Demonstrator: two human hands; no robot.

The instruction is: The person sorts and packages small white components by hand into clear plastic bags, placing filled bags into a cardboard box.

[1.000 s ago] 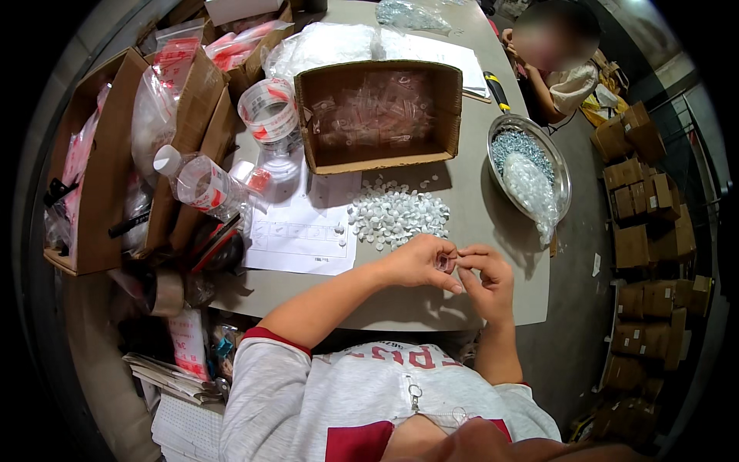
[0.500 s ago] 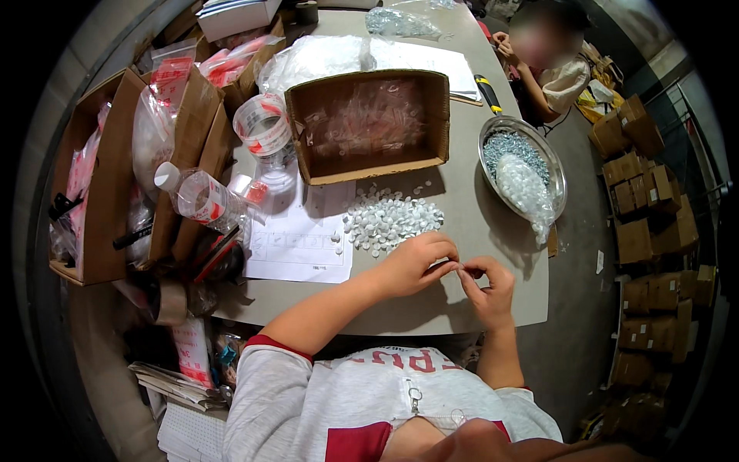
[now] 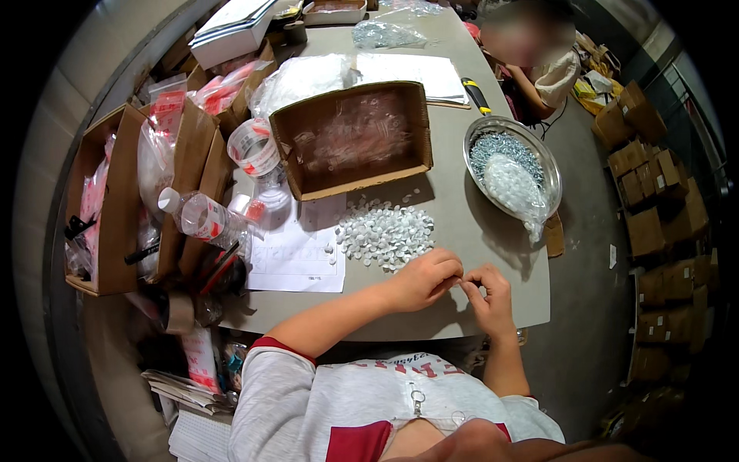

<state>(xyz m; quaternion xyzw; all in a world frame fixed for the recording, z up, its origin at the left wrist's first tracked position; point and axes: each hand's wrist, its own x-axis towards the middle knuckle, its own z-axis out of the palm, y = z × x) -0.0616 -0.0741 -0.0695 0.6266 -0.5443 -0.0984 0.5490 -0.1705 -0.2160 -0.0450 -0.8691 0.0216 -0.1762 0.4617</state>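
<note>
grey table (image 3: 443, 199): cardboard box (image 3: 366, 175) far, metal bowl (image 3: 553, 165) right; left hand (image 3: 425, 282) and right hand (image 3: 491, 299) near, fingertips pinched together, cannot tell what's held; white plastic discs (image 3: 385, 233) heaped just beyond left hand

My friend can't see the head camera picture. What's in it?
A person's left hand and right hand are close together over a table, by a pile of white pieces; anything held is too small to tell. Behind the pile is a box of clear plastic; to its right, a bowl of silvery bits.
</note>
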